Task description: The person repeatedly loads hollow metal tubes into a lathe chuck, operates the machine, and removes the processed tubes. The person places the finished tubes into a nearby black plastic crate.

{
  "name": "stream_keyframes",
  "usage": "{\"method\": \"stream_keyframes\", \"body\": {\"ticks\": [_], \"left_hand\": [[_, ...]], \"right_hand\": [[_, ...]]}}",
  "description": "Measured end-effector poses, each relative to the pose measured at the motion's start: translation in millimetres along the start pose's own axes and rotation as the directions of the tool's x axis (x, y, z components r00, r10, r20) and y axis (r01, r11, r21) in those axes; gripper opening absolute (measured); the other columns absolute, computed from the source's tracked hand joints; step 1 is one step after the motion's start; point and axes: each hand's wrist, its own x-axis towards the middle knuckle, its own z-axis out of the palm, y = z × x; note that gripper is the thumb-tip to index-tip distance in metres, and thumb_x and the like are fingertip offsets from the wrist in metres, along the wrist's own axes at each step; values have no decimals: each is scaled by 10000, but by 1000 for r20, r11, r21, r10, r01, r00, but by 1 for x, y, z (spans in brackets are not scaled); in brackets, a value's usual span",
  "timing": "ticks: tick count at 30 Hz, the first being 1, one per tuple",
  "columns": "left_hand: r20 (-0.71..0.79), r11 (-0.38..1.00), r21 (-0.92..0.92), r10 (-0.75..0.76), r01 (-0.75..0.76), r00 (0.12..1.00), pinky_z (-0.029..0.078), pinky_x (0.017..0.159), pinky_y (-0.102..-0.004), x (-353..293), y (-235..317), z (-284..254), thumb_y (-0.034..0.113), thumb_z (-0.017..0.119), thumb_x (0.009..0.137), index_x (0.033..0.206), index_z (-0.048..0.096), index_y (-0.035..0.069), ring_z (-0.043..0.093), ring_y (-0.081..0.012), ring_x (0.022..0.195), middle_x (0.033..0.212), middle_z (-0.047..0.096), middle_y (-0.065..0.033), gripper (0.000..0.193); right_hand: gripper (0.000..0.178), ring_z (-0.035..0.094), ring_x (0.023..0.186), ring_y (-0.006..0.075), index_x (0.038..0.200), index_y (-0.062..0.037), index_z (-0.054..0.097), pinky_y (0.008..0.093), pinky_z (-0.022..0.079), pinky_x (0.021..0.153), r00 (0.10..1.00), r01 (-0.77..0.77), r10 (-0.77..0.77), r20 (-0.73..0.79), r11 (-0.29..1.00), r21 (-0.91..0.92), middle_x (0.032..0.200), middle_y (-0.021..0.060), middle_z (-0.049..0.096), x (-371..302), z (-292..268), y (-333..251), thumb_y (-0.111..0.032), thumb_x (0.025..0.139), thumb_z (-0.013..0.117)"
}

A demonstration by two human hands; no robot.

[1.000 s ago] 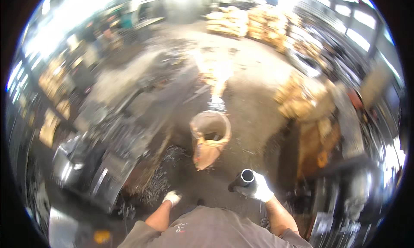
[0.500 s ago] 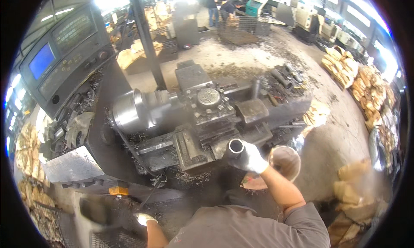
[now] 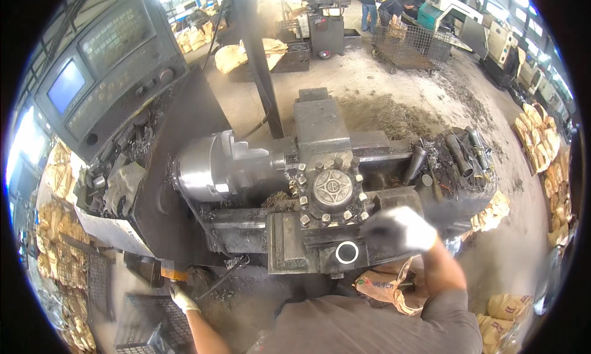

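The left hand (image 3: 183, 298) is just below an orange box (image 3: 174, 274); its grip cannot be told. The tube (image 3: 346, 262) sits pale end up by the lathe carriage's (image 3: 284, 244) near edge, left of the blurred right hand (image 3: 411, 229), outside its fingers, their closure unclear.

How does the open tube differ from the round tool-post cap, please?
The tube shows a bright ring around a dark hole; the tool-post cap is closed, with a raised star. The tube looks narrower than the tool-post cap and appears lower in view. Both look round.
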Motion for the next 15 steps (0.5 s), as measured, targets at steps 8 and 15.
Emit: {"method": "stream_keyframes", "body": {"ticks": [8, 15], "left_hand": [[334, 699, 459, 437, -549, 835, 531, 1041, -476, -150, 52, 162, 173, 697, 955, 1327, 636, -35, 684, -400, 1185, 1267, 720, -235, 431], [697, -247, 281, 717, -927, 20, 181, 1314, -546, -122, 218, 366, 231, 887, 712, 1592, 348, 11, 345, -371, 1545, 1600, 435, -208, 1056]], "right_hand": [[409, 760, 968, 284, 1169, -74, 781, 423, 596, 861, 907, 192, -49, 418, 932, -307, 1092, 121, 796, 235, -13, -39, -278, 818, 837], [293, 626, 725, 198, 844, -40, 793, 412, 528, 703, 544, 430, -150, 825, 895, -121, 824, 84, 763, 345, 97, 130, -318, 768, 848]]}}
